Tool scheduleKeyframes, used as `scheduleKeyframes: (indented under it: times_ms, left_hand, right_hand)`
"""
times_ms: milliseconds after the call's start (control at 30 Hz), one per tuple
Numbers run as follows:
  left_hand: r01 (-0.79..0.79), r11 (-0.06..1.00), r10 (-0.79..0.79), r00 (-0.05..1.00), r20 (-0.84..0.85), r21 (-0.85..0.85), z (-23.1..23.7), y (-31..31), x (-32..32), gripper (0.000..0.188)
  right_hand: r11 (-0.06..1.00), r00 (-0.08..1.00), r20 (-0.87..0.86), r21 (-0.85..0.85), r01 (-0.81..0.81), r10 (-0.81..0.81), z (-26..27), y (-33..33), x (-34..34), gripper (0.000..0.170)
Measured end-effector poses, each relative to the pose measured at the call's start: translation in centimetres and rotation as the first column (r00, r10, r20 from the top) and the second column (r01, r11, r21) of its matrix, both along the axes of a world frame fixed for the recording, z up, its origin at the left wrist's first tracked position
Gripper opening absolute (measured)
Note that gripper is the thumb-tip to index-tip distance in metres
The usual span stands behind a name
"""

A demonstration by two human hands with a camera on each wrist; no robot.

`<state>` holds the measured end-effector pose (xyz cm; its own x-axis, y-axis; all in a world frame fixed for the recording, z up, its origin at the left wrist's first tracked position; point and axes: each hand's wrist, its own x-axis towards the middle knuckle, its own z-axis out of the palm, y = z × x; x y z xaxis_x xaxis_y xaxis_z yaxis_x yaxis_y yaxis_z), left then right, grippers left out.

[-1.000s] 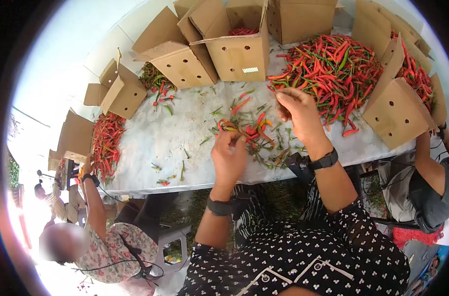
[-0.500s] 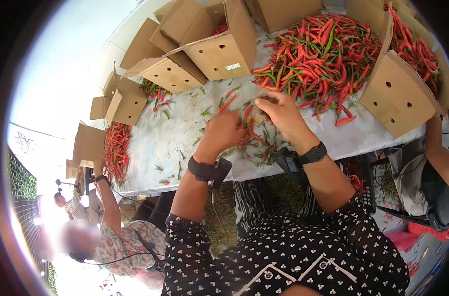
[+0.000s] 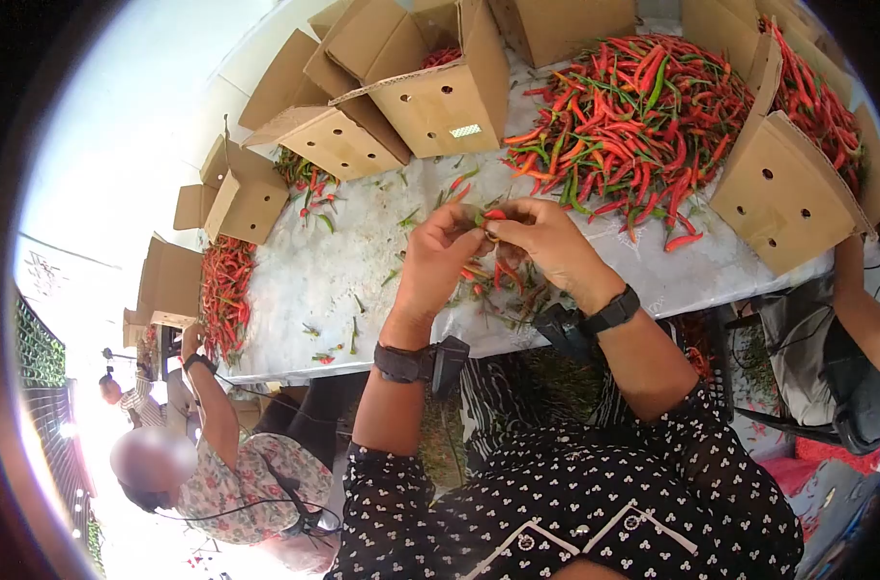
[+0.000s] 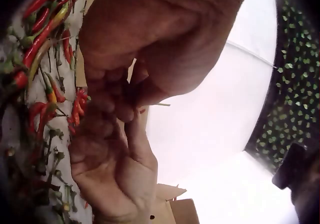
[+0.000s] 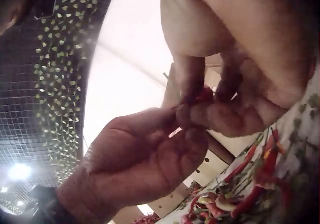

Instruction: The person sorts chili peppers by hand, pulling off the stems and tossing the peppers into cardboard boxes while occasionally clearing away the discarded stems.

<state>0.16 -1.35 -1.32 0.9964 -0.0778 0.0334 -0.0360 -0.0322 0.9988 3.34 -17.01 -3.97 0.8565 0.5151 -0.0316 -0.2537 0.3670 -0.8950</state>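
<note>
1. Currently the thumbs and fingers of the left hand [image 3: 433, 259] and the right hand [image 3: 558, 244] are curled in close, their tips nearly meeting, with a red chilli [image 3: 495, 215] pinched between them. The right seems to have the red part and the left the green end; exact contact is hidden behind the fingertips.

2. The likeliest mishap, I judge, is a slip: so little of the pod shows that the hold may be shallow, and smooth skin could slide out under a sideways tug. A hard twist or squeeze might also split the flesh.

3. In the head view the chilli's long axis runs roughly crosswise, from one hand to the other, green end towards the left hand, red part towards the right. Its tip is covered, so I cannot tell where that points.

4. It is held above the table [image 3: 290, 275], over loose chillies [image 3: 507, 274]. If dropped, it could get lost among them and the scattered stalks [image 3: 354, 335].

5. Farther out, a large chilli pile [image 3: 653, 126] lies beyond the right hand, near an open carton [image 3: 783, 215]; a careless elbow could, I think, knock that.
</note>
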Motion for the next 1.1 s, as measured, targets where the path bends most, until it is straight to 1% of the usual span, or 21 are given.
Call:
scheduleKeyframes:
  times_ms: [67,100,133,167,200,267,400,500,600,667,700,733,767,800,867,900,967,1000,1033,1067,1100]
  left_hand:
    - [-0.040,0.988,0.031,0.998,0.060,0.147,0.5,-0.1,-0.3,0.015]
    - [-0.041,0.988,0.032,0.998,0.060,0.147,0.7,-0.1,-0.3,0.015]
    - [-0.092,0.969,0.075,0.994,0.079,0.231,0.9,0.0,-0.3,0.014]
    - [-0.142,0.939,0.116,0.988,0.100,0.313,1.0,0.0,-0.4,0.013]
    - [-0.144,0.939,0.118,0.988,0.100,0.312,1.1,-0.1,-0.5,0.013]
    - [-0.196,0.884,0.151,0.979,0.138,0.425,1.4,-0.4,-0.6,0.013]
    - [-0.195,0.911,0.146,0.977,0.158,0.363,1.0,-0.4,-0.5,0.013]
    - [-0.174,0.929,0.140,0.982,0.127,0.327,1.3,-0.4,-0.5,0.013]
    - [-0.183,0.927,0.131,0.976,0.174,0.327,1.2,-0.4,-0.4,0.013]
    - [-0.131,0.948,0.123,0.991,0.048,0.290,0.9,0.1,-0.1,0.013]
    - [-0.131,0.948,0.123,0.991,0.047,0.291,0.7,0.2,0.1,0.013]
    - [-0.062,0.998,0.060,0.997,-0.050,-0.028,0.5,0.3,0.2,0.012]
    - [-0.015,0.937,-0.029,0.992,-0.123,-0.349,0.3,0.4,0.3,0.011]
    - [-0.016,0.937,-0.029,0.992,-0.125,-0.348,0.5,0.3,0.1,0.011]
    - [-0.004,0.831,-0.073,0.991,-0.115,-0.556,1.2,0.0,-0.3,0.010]
    - [-0.004,0.831,-0.073,0.990,-0.116,-0.556,1.2,0.4,-0.5,0.010]
    - [0.256,0.896,-0.272,0.962,0.009,-0.362,1.6,1.9,-0.7,0.016]
    - [0.259,0.896,-0.276,0.961,0.006,-0.362,2.2,1.8,-0.9,0.016]
    - [0.377,0.923,-0.367,0.922,-0.124,0.078,3.3,1.6,-1.2,0.018]
    - [0.475,0.737,-0.384,0.880,-0.280,0.482,3.9,1.5,-1.4,0.020]
    - [0.475,0.737,-0.382,0.880,-0.282,0.482,3.6,1.3,-1.0,0.020]
  right_hand:
    - [0.991,0.993,0.069,-0.092,0.101,-0.095,0.2,0.0,0.0,0.019]
    - [0.991,0.993,0.069,-0.093,0.100,-0.094,-0.1,0.1,0.2,0.019]
    - [0.953,0.939,0.282,-0.168,0.252,-0.198,-0.7,0.3,0.5,0.020]
    - [0.889,0.831,0.489,-0.207,0.408,-0.267,-1.1,0.5,0.7,0.020]
    - [0.890,0.831,0.489,-0.208,0.407,-0.265,-1.0,0.5,0.6,0.020]
    - [0.895,0.849,0.460,-0.217,0.390,-0.258,-0.8,0.5,0.3,0.020]
    - [0.861,0.826,0.499,-0.266,0.434,-0.262,-0.1,0.3,0.1,0.020]
    - [0.905,0.854,0.454,-0.201,0.375,-0.253,0.1,0.1,0.0,0.020]
    - [0.920,0.858,0.452,-0.170,0.353,-0.245,-0.1,0.2,0.1,0.019]
    - [0.921,0.859,0.460,-0.186,0.342,-0.226,0.0,0.1,-0.1,0.019]
    - [0.921,0.859,0.459,-0.186,0.342,-0.227,0.1,0.0,-0.1,0.019]
    - [0.938,0.878,0.432,-0.168,0.303,-0.206,0.3,-0.1,-0.1,0.017]
    - [0.953,0.896,0.405,-0.150,0.264,-0.184,0.5,-0.3,-0.1,0.016]
    - [0.953,0.896,0.403,-0.150,0.263,-0.184,0.6,-0.4,-0.1,0.016]
    - [0.988,0.948,0.292,-0.053,0.147,-0.125,0.7,-0.8,0.0,0.017]
    - [0.988,0.949,0.291,-0.053,0.147,-0.126,0.7,-0.9,0.1,0.017]
    - [0.934,0.979,-0.089,0.295,0.199,-0.181,0.7,-1.2,0.6,0.015]
    - [0.907,0.969,-0.176,0.355,0.225,-0.172,0.7,-1.6,0.8,0.015]
    - [0.907,0.968,-0.179,0.355,0.228,-0.174,0.2,-2.1,1.2,0.015]
    - [0.893,0.965,-0.212,0.387,0.229,-0.156,-0.4,-2.4,1.7,0.014]
    - [0.878,0.960,-0.244,0.419,0.230,-0.135,-0.7,-2.5,2.0,0.014]
